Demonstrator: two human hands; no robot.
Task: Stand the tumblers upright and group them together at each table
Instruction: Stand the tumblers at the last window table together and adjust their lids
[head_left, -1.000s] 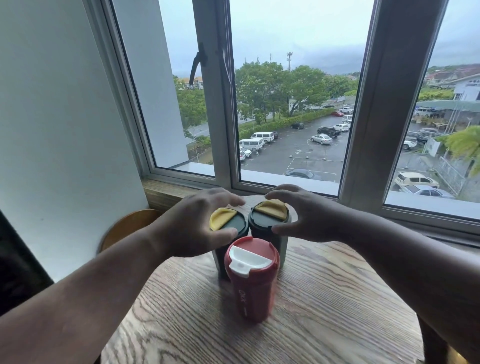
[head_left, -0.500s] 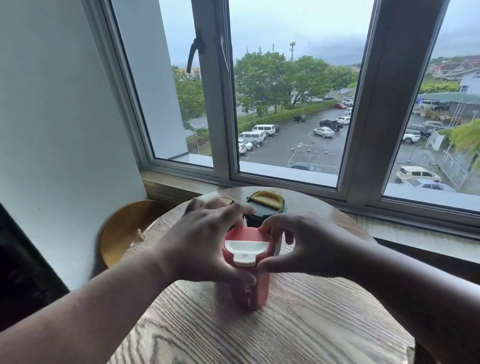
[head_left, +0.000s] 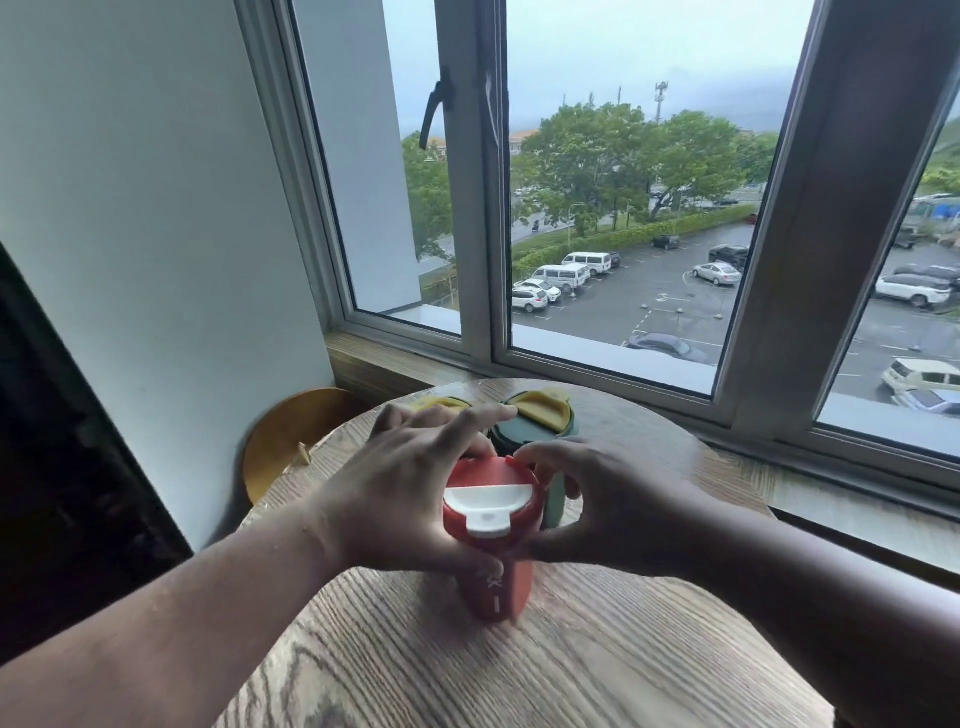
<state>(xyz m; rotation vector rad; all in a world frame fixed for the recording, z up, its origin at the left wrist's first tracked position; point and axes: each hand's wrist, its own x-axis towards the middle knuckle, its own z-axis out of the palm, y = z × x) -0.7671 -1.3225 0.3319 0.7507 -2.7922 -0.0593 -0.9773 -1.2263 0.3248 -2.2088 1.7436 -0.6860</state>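
My hands on a red tumbler (head_left: 492, 540).
My left hand (head_left: 410, 499) and right hand (head_left: 613, 506) both grip it upright on the table (head_left: 597, 665), before two green tumblers (head_left: 535, 423).

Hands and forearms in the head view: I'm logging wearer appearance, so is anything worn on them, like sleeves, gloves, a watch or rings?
Both forearms are bare as far as the frame shows, with no sleeves in view. The left hand and right hand wear no gloves. No watch or band shows at either wrist, and no ring is visible on the fingers that can be seen; some fingers are hidden.
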